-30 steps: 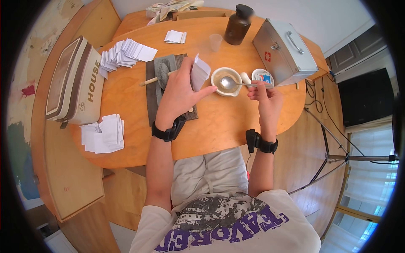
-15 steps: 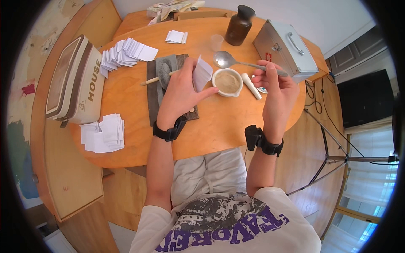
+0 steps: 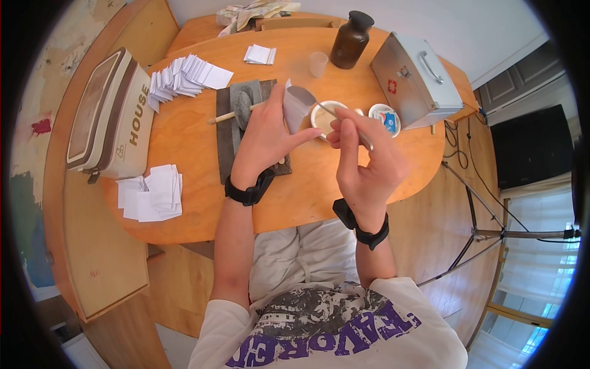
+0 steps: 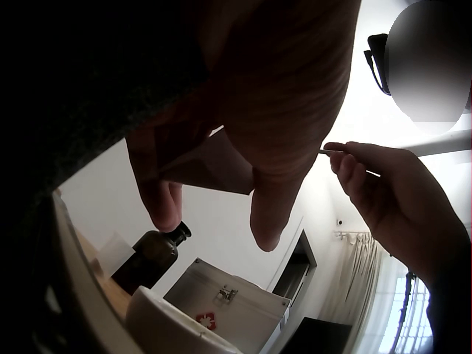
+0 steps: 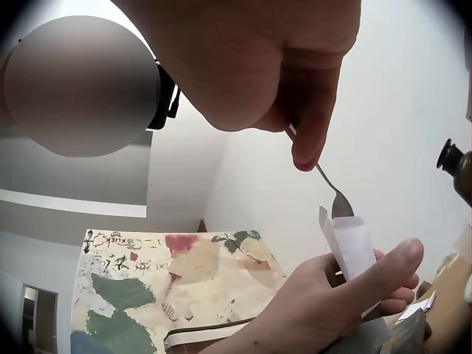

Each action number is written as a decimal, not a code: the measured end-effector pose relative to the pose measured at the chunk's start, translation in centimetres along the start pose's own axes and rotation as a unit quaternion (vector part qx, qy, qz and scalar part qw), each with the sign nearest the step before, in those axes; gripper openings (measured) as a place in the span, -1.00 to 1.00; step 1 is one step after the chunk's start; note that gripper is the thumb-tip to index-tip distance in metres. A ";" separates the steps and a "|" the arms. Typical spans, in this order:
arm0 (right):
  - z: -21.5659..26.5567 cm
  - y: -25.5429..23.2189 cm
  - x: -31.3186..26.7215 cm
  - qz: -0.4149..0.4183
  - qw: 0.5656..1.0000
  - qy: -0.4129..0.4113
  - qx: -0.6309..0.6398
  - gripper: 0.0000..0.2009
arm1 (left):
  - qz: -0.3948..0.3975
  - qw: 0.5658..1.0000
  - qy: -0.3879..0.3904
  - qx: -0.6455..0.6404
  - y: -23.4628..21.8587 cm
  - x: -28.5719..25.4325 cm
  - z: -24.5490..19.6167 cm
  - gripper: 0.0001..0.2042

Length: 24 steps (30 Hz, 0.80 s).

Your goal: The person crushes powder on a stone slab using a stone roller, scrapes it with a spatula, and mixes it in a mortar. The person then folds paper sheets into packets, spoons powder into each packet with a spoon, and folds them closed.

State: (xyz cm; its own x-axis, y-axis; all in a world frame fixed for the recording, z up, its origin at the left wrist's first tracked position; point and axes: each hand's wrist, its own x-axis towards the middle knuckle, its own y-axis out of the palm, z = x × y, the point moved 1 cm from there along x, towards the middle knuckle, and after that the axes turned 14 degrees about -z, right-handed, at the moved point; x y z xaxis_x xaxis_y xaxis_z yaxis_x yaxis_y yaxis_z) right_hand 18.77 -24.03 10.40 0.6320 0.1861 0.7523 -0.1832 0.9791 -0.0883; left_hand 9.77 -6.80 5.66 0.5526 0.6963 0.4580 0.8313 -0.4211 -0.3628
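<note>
My left hand (image 3: pixel 263 140) grips a small white paper packet (image 3: pixel 294 114), upright with its mouth upward. A metal spoon (image 3: pixel 301 94) is in my right hand (image 3: pixel 372 166), pinched by the handle between thumb and fingers. In the right wrist view the tip of the spoon's bowl (image 5: pixel 341 205) dips into the mouth of the packet (image 5: pixel 354 247). Just right of the packet, a white mortar (image 3: pixel 313 117) holds light brown powder, partly covered by the right hand. Most of the white pestle (image 3: pixel 358 112) beside it is hidden behind that hand.
Left of the mortar lies a dark board (image 3: pixel 224 147) with a grey stone piece and wooden rod. A small dish (image 3: pixel 396 130), clear cup (image 3: pixel 318 64), brown bottle (image 3: pixel 351 42) and metal case (image 3: pixel 418 80) stand right. White packets (image 3: pixel 190 74) and a HOUSE box (image 3: pixel 117 117) occupy the left.
The right hand lifted the spoon out of the mortar, raised it, then brought it left and tipped it down at the packet's mouth. The left hand has stayed nearly still.
</note>
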 end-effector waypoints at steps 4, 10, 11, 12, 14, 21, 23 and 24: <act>0.1 -0.3 -0.4 0.005 0.998 -0.065 0.001 -0.77 | -0.001 1.000 0.015 -0.011 -0.1 0.0 0.2 -0.06; -1.8 -1.6 -0.5 -0.078 0.973 0.162 0.143 -0.86 | 0.003 1.000 0.004 -0.012 -0.1 0.1 -0.2 -0.13; -2.2 -1.9 -0.1 -0.086 0.965 0.207 0.139 -0.74 | 0.004 1.000 -0.008 -0.005 -0.1 0.0 -0.3 -0.19; -3.2 -2.4 0.2 -0.087 0.965 0.206 0.139 -0.74 | 0.004 1.000 -0.020 0.003 -0.1 0.0 -0.3 -0.24; -6.3 -3.0 -0.2 -0.045 0.950 0.292 0.096 -0.71 | -0.009 1.000 0.000 -0.018 0.2 -0.1 0.5 -0.31; -11.1 -3.4 -1.6 0.018 0.933 0.354 0.058 -0.73 | -0.023 0.998 0.019 -0.046 0.4 -0.2 0.8 -0.48; -11.3 -3.5 -1.8 0.019 0.930 0.363 0.058 -0.72 | -0.023 0.998 0.021 -0.049 0.4 -0.1 0.7 -0.48; -11.4 -3.5 -1.8 0.020 0.927 0.371 0.058 -0.71 | -0.024 0.998 0.023 -0.052 0.4 -0.1 0.7 -0.49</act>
State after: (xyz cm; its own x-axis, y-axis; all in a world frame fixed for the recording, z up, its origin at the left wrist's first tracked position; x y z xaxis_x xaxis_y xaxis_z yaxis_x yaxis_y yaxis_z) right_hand 26.87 -26.82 1.87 0.9590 0.2688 0.0898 -0.2696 0.9630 -0.0033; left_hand 9.95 -6.66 4.93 0.5116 0.6908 0.5109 0.8576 -0.4469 -0.2546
